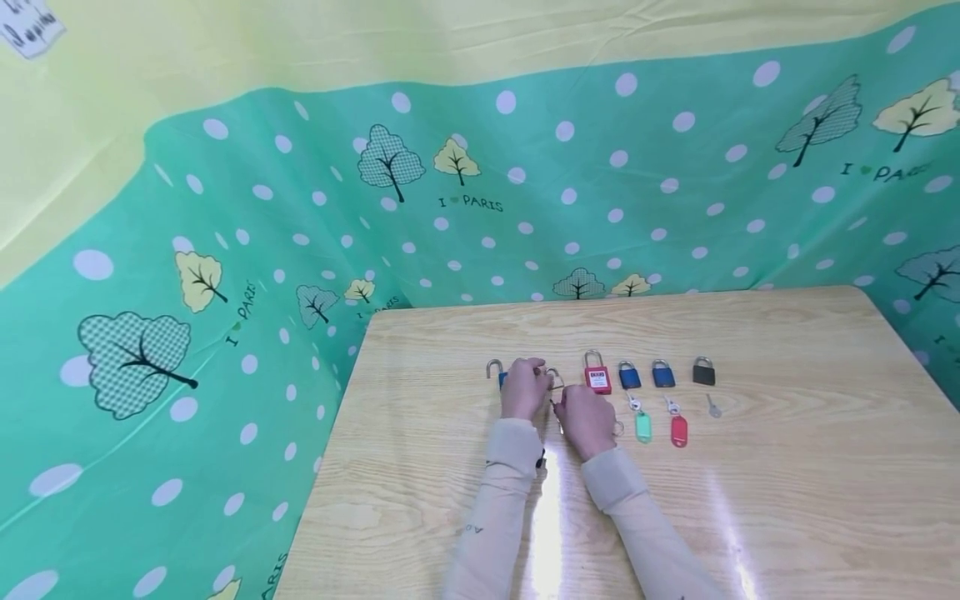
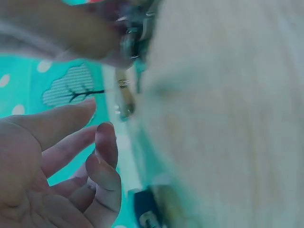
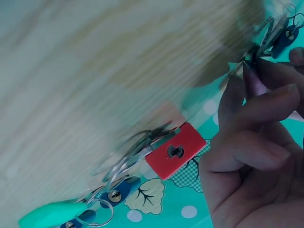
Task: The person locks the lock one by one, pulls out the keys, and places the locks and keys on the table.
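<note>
My left hand [image 1: 525,387] is over the table between an unlocked blue padlock [image 1: 502,377] and a brass-coloured padlock [image 2: 124,95]. In the left wrist view its fingers [image 2: 108,175] bend loosely, with the thumb apart and nothing between them. My right hand [image 1: 587,417] is close on its right, thumb and fingertips pinching a small metal key [image 3: 237,71], mostly covered by the fingers. A metal shackle [image 1: 555,379] shows between the two hands. Just beyond the right hand lies a red padlock [image 1: 597,379], its keyhole facing me in the right wrist view.
Further right lie two blue padlocks [image 1: 629,377] and a black padlock [image 1: 703,372]. Below them are keys with a green tag [image 1: 643,427] and a red tag [image 1: 678,432], and a loose key [image 1: 714,407]. A patterned curtain [image 1: 525,192] hangs behind the wooden table [image 1: 795,467].
</note>
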Demonstrator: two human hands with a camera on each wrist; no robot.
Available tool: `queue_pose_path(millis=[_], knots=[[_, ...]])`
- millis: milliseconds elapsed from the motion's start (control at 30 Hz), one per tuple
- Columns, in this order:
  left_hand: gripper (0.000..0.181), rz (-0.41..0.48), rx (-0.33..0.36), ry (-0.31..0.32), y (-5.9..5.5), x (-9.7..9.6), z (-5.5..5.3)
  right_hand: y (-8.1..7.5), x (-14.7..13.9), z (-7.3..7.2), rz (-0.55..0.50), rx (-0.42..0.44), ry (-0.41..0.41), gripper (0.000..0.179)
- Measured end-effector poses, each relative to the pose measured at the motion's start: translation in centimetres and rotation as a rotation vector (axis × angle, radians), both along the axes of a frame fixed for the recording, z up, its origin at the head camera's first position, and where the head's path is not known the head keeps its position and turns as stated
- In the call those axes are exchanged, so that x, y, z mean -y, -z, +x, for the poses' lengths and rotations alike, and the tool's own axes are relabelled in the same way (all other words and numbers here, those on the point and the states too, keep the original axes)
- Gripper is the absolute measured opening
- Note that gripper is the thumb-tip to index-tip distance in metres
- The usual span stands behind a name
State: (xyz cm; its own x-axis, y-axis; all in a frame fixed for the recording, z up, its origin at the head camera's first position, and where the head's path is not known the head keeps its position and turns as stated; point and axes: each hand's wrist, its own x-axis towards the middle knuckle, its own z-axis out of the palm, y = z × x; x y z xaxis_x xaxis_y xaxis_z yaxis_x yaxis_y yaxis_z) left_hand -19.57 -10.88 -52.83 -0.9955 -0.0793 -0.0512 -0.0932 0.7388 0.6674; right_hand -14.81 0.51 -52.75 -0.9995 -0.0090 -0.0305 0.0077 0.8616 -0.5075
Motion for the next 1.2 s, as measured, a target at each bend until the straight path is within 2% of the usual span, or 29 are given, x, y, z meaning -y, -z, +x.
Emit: queue_pose_path(millis=[233,367,500,600,700,833,933,1200], knots=[[0.033,0.023,-0.029,-0.025,-1.1,1.6,0.2,-0.3,0.0,0.0,0.005,-0.016,0.002,0.016],[0.033,0.018,-0.033,-0.048,-1.3,2.4,0.3,-0.7,0.2,0.0,-0.013,-0.023,-0.002,0.014],[0.032,-0.033,-0.067,-0.092,-1.1,3.1,0.5,-1.4,0.5,-0.1,-0.024,-0.006,-0.001,0.013],[0.036,-0.087,-0.090,-0.130,-0.9,3.4,0.6,-1.7,0.7,-0.1,-0.024,-0.015,-0.005,0.021],[0.045,-0.112,-0.076,-0.153,-0.8,3.7,0.6,-1.7,1.0,-0.3,-0.028,-0.037,-0.020,0.029],[0.058,-0.078,-0.005,-0.155,-0.5,4.0,0.7,-1.5,1.6,-0.3,-0.035,-0.036,-0.047,0.034],[0.061,-0.062,0.042,-0.145,-0.2,4.2,0.8,-1.4,2.1,-0.2,-0.050,-0.031,-0.067,0.036],[0.061,-0.056,0.050,-0.119,-0.2,4.6,0.9,-1.1,3.2,-0.1,-0.094,-0.022,-0.104,0.027]])
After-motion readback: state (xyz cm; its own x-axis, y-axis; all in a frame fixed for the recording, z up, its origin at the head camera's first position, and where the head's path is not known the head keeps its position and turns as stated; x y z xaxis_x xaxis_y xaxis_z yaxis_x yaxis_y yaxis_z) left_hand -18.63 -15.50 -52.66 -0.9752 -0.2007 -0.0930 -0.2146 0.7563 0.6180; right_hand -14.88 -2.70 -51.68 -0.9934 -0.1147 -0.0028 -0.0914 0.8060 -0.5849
